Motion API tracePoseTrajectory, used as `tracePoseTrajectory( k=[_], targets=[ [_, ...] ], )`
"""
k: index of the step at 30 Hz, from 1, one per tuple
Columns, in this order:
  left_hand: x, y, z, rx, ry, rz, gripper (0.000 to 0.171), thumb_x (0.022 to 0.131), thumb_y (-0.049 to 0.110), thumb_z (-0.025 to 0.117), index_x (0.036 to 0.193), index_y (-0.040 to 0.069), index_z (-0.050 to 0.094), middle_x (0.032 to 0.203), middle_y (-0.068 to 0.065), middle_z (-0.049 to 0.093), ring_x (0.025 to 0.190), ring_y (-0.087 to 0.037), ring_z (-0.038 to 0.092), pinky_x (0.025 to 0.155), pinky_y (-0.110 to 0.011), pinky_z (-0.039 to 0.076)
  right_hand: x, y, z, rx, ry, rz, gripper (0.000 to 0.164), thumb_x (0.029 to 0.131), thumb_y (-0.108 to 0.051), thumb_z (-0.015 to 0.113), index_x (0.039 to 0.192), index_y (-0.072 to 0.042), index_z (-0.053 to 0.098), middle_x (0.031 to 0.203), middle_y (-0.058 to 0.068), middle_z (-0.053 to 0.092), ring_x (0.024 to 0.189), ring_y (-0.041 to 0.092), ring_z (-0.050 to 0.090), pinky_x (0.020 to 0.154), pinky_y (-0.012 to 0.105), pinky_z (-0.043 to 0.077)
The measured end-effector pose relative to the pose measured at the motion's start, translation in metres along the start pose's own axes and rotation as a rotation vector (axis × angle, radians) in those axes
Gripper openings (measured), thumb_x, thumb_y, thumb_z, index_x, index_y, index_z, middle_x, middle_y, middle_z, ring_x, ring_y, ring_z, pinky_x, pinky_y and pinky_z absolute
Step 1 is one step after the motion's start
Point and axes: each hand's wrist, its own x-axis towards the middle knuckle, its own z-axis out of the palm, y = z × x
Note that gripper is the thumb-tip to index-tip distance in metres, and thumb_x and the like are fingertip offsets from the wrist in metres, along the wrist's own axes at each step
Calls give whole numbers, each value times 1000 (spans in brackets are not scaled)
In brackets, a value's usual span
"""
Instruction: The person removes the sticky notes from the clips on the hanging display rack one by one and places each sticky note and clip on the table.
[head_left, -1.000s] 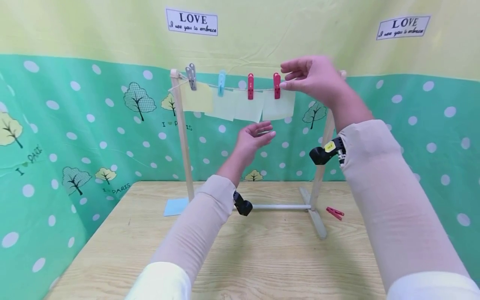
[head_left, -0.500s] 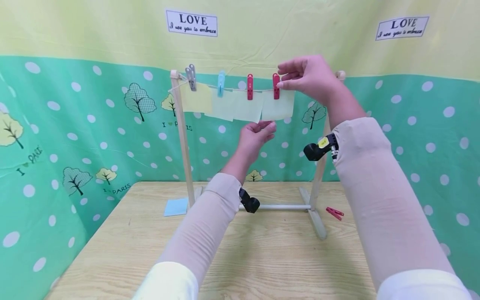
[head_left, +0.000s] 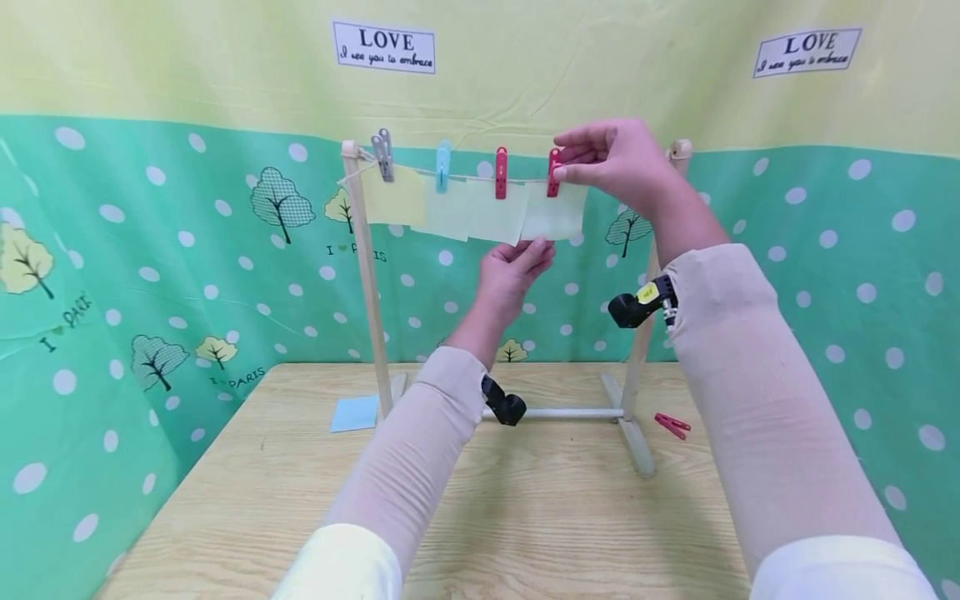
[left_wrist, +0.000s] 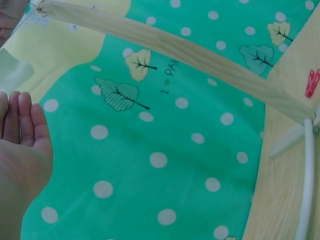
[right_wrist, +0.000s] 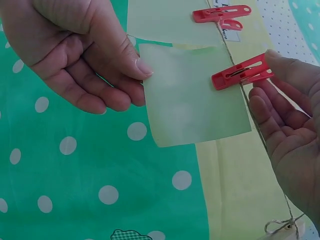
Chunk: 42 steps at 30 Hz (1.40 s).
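Observation:
A pale green paper square (head_left: 553, 218) hangs from the string under the rightmost red clothespin (head_left: 553, 185). My left hand (head_left: 506, 282) pinches the paper's lower edge between thumb and fingers, plain in the right wrist view. At the clothespin's upper end, my right hand (head_left: 626, 167) holds the handles between thumb and fingertips; in the right wrist view the clothespin (right_wrist: 231, 77) straddles string and paper. Farther left along the string hang two more pale green sheets and a yellow sheet (head_left: 397, 196), with another red clothespin (head_left: 501, 177), a blue clothespin (head_left: 442, 167) and a grey clothespin (head_left: 384, 154).
The string is tied between two wooden posts (head_left: 369, 292) of a stand with a white bottom bar (head_left: 573, 413). A loose red clothespin (head_left: 672, 426) lies right of the stand. Blue paper (head_left: 355, 413) lies by the left post on the wooden table (head_left: 555, 517). A patterned curtain hangs behind.
My left hand has risen slightly and its thumb and fingers have come together on the paper's lower edge. My right hand has moved slightly left, its thumb now on the red clothespin.

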Motion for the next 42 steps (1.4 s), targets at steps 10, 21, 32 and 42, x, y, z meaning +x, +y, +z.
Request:
tracePoseTrajectory(
  k=[10,21,32,42],
  targets=[
    [1,-8,1,-29,33,14,9,93,0,63,86,3,68,85,-9,71,81,-18,70,90,-35,56,-4,0,3,-55,20,-45,38,89,-24,73,121,-5,66,106,5,67,99,17,61,88,21,52],
    [-2,-12,-2,48,11,57,11,92,-1,65,82,3,65,82,-9,71,77,-17,71,88,-36,57,-5,6,3,31,177,-109,24,90,-19,72,108,-3,70,98,4,69,91,19,62,81,20,51],
    [-11,-14,-6,104,-30,42,10,92,-1,65,83,3,66,83,-8,71,79,-16,71,89,-36,56,-8,11,4,182,377,-201,18,88,-11,74,101,1,73,89,1,70,78,15,62,69,21,48],
    [-18,-15,-13,133,-53,13,12,92,0,64,82,6,65,83,-6,71,79,-15,71,90,-36,56,-20,22,4,282,402,-273,19,88,-7,73,104,3,72,90,5,70,79,18,60,71,21,49]
  ],
)
